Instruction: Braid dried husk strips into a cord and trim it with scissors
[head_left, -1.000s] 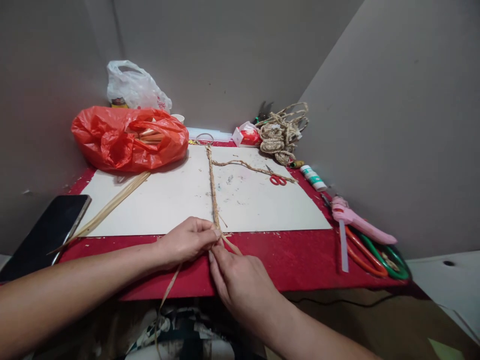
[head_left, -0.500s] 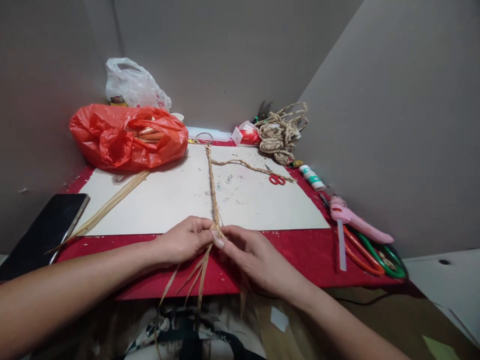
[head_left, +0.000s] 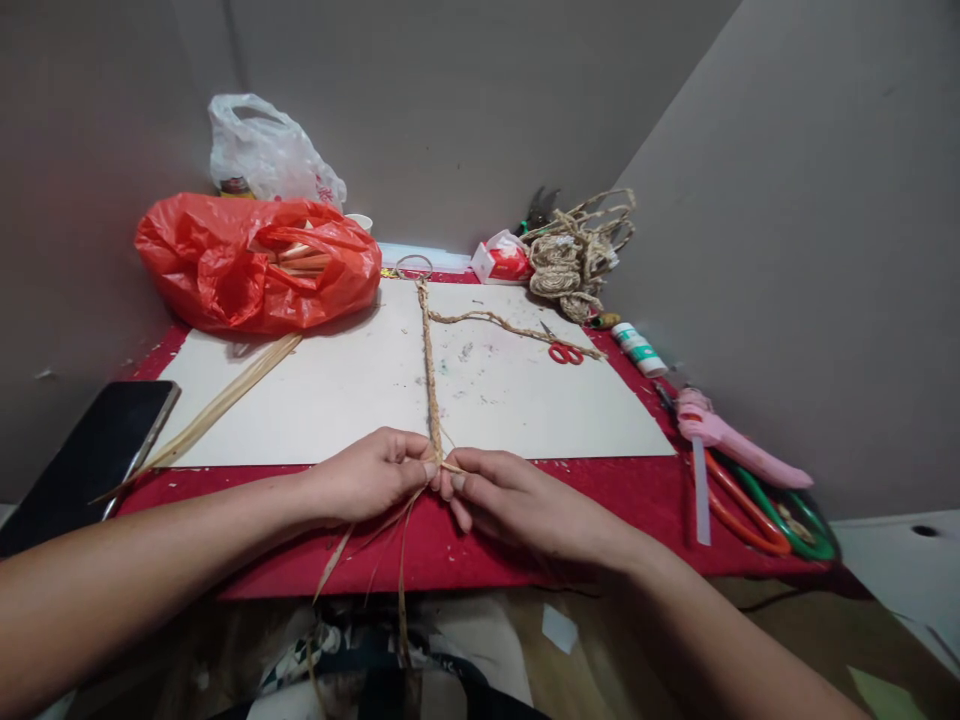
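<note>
A narrow braid (head_left: 430, 370) of dried straw runs from a metal ring (head_left: 413, 266) at the back of the white board down to my hands. My left hand (head_left: 379, 472) pinches the near end of the braid between thumb and fingers. Just to its right, my right hand (head_left: 510, 497) grips a straw strand (head_left: 453, 468) drawn out sideways from the braid. Several loose straw strands (head_left: 403, 560) hang below my left hand over the table's front edge. A thinner cord (head_left: 495, 320) branches from the upper braid toward the right.
Red-handled scissors (head_left: 565, 351) lie on the white board (head_left: 360, 390). A red plastic bag (head_left: 247, 270) and straw strips (head_left: 232, 392) are at left, near a phone (head_left: 112, 440). Rope coils (head_left: 562, 265), a white-and-green roll (head_left: 638, 349) and a pink glue gun (head_left: 739, 445) line the right.
My right hand has shifted slightly right, pulling a strand out sideways, and its lower fingers now show. My left hand stays on the braid's end. The whole view has shifted a little.
</note>
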